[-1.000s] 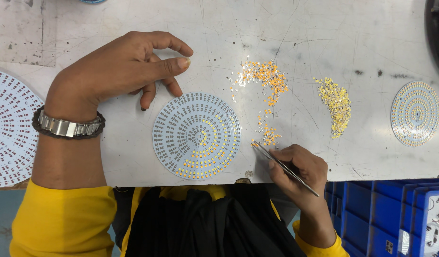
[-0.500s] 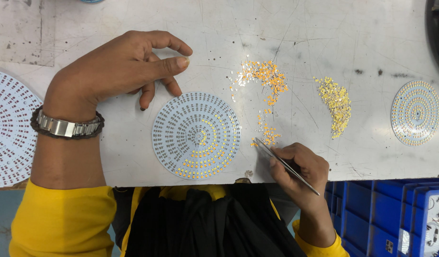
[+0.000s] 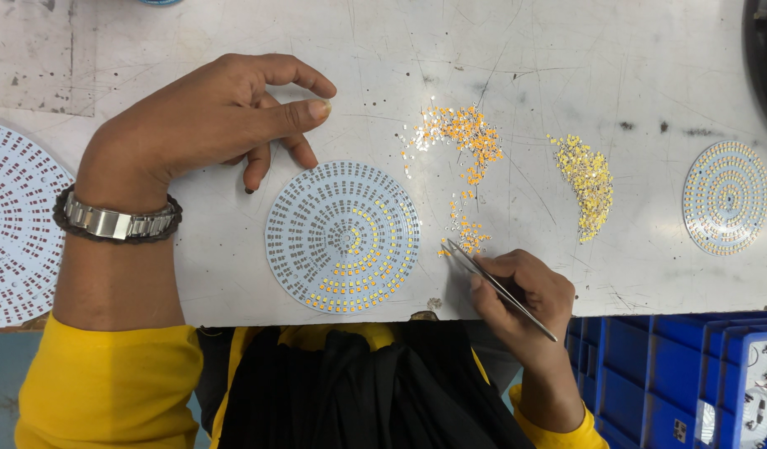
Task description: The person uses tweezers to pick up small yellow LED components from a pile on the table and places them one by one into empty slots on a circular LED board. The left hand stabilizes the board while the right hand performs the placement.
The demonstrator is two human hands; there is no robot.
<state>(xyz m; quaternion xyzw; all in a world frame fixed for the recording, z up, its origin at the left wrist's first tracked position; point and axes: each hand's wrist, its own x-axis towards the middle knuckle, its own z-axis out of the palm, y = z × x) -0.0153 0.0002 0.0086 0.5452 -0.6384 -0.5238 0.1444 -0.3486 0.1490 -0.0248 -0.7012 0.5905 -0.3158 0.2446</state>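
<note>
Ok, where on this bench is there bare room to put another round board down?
The widest bare stretch of table runs along the far edge, above the orange chips and yellow chips. A narrower gap lies between the yellow chips and the small board. It is crowded around the centre board, between the left hand and the right hand with tweezers.
</note>
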